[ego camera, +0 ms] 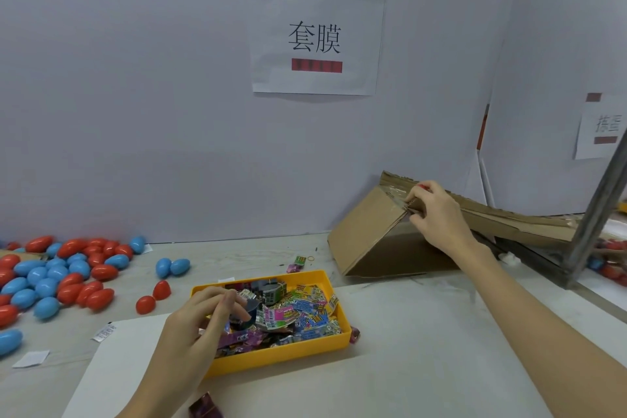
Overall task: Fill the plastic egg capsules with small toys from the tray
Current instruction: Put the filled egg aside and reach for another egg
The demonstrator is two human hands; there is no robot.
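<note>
Nearest the camera, the left hand (pixel 200 326) hovers over the yellow plastic tray (pixel 281 355) of small foil-wrapped toys (pixel 298 312), fingers loosely curled at the tray's left end; whether they already pinch a packet I cannot tell. Beyond it, on the pale desk (pixel 424 349), two red egg halves (pixel 154 297) lie apart from a heap of red and blue plastic egg capsules (pixel 64 275) at far left. Farther right, the right hand (pixel 436 214) pinches the top edge of a tilted brown cardboard box (pixel 369 231) against the wall. To do this step well, I judge: pick one packet only, then bring an open capsule close.
</note>
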